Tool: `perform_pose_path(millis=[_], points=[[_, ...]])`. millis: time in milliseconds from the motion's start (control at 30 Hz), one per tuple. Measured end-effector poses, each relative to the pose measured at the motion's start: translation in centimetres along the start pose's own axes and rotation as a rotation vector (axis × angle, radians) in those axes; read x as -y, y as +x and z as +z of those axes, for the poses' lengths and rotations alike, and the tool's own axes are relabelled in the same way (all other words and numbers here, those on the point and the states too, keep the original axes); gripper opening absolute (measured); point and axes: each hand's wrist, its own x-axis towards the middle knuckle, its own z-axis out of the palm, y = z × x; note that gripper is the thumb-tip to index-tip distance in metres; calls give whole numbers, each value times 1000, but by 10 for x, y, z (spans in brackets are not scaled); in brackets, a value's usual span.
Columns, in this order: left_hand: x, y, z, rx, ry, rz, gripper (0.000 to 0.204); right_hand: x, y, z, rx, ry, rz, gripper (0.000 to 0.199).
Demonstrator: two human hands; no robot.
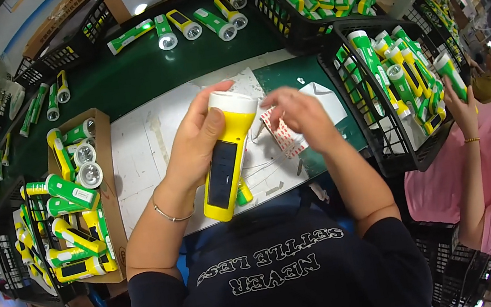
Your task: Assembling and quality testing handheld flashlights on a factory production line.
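My left hand is closed around a yellow flashlight with a white head and a dark solar panel. The flashlight tilts, its head up and its tail toward my body. Smeared by motion, my right hand hovers beside the flashlight's head, over a small white sheet with red marks; whether its fingers hold anything is unclear. A second green and yellow flashlight lies on the white board, mostly hidden behind the held one.
At left, a cardboard box holds several flashlights. Black crates of flashlights stand at right and back right. Flashlights lie along the green table's far side. Close on my right, a person in pink holds a green flashlight.
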Motion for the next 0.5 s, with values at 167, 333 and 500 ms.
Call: perform_pose_path(millis=[167,333,500], points=[[18,-2,9,28,41,14,64,32,17,10,166,-371,-57,32],[18,-15,8,102,12,-211,63,12,23,7,44,-173,-97,31],[23,-34,17,146,35,-476,48,11,23,4,155,-212,-25,31]])
